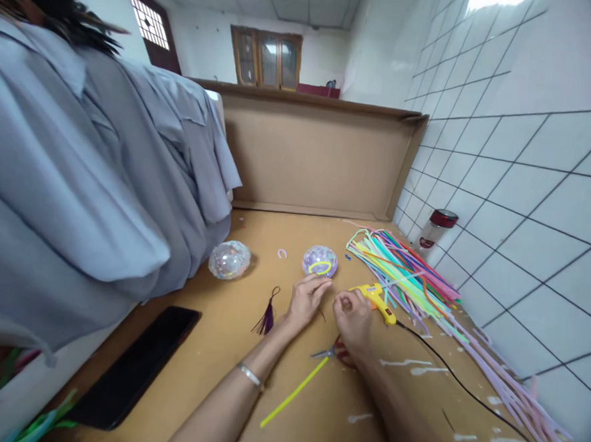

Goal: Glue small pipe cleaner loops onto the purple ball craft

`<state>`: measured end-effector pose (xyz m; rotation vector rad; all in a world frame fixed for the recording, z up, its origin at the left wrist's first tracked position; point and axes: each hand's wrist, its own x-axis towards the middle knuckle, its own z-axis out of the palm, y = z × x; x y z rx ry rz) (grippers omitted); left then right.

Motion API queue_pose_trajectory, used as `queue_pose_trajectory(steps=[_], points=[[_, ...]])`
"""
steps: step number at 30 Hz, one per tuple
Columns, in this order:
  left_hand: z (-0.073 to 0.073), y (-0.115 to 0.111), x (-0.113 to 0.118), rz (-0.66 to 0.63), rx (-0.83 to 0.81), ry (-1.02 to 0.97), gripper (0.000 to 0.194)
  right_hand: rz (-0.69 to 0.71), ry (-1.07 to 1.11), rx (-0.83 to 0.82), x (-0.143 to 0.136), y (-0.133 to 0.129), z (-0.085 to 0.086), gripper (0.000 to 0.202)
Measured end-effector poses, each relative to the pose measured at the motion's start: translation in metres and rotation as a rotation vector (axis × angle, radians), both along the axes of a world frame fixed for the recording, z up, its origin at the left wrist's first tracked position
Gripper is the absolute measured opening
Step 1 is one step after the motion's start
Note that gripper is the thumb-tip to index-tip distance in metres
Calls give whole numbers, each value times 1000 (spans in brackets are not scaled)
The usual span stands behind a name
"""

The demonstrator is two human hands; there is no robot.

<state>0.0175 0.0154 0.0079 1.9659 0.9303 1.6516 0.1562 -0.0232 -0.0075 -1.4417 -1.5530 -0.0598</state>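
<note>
Your left hand point(306, 300) and right hand point(352, 318) lie close together near the middle of the desk point(227, 350), fingertips drawn into a pinch; what they pinch is too small to tell. Just beyond your left fingertips sits a glittery lilac ball point(320, 260) with a yellow-green loop on top. Beside your right hand, toward the tiled wall, lies a yellow glue gun point(377, 299), its black cord point(465, 388) running back toward the near right corner. Under your right wrist lie scissors point(331, 351), partly hidden, touching one end of a yellow-green pipe cleaner point(292, 393) that stretches toward the near edge. A dark purple tassel point(266, 318) lies left of your left hand; a second, clear iridescent ball point(230, 259) sits farther left, and a small pink curl point(282, 253) lies between the two balls. A sheaf of coloured pipe cleaners point(402, 274) fans along the right edge, with a red-lidded jar point(435, 229) against the wall. A black phone point(136, 365) rests at the near left edge. A person in a grey shirt point(78, 168) crowds the left side. Cardboard point(314, 155) closes the far edge; dried glue streaks point(407, 364) mark the brown surface.
</note>
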Motion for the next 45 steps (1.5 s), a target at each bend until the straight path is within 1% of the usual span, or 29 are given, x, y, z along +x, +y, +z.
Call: queue_pose_trajectory(steps=[3,6,9,12,14,17,22,29,34,37,39,40,41,42,44,45], points=[[7,-11,5,12,-192,-126,24,11,128,-31,-3,1,1,18],[8,-20,10,31,-363,-271,24,33,261,-86,-11,-2,4,14],[-2,-27,14,44,-466,-371,26,42,327,-131,-19,-5,7,13],[-14,-32,14,47,-535,-434,29,36,337,-158,-22,-9,9,15],[-20,-33,13,24,-580,-462,30,21,326,-182,-22,-10,9,14],[-23,-34,11,-13,-597,-489,31,3,277,-221,-22,-11,10,15],[-24,-32,13,-64,-621,-500,29,18,176,-274,-20,-9,9,24],[-26,-30,16,-99,-679,-555,25,14,57,-318,-14,-10,12,19],[-28,-30,17,-121,-713,-603,28,-15,-111,-277,-18,-15,12,19],[-27,-30,17,-125,-688,-625,30,33,-185,-249,-17,-17,15,20],[-23,-30,15,-135,-673,-648,32,68,-241,-222,-7,-17,22,19],[-21,-30,14,-135,-663,-666,33,49,-269,-201,0,-16,26,20],[-19,-29,12,-138,-661,-681,34,-21,-289,-182,10,-15,31,24],[-16,-29,10,-126,-660,-698,35,-137,-285,-181,20,-13,36,29],[-12,-29,7,-99,-655,-723,36,-362,-281,-271,39,-10,44,36],[-11,-28,6,-88,-658,-730,36,-428,-300,-361,46,-8,46,42]])
